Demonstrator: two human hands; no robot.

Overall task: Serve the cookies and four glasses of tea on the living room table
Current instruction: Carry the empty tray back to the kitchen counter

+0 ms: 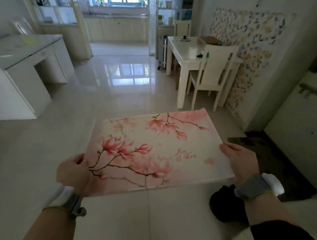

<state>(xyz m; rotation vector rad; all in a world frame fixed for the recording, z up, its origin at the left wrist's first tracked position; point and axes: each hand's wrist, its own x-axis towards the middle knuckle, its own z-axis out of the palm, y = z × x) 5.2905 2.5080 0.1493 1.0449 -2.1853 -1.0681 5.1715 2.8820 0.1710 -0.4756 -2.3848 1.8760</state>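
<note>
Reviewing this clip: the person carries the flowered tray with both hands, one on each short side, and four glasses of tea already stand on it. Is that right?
Not quite. The head view shows the left hand and right hand gripping the short sides of the flowered tray, but nothing stands on it: no glasses, no cookies.

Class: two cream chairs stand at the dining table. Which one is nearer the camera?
The chair at the table's near end, seen from behind; the other chair stands at the far end.

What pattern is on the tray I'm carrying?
The tray shows pink magnolia blossoms on dark branches over a cream-pink ground, seen best in the head view.
</note>
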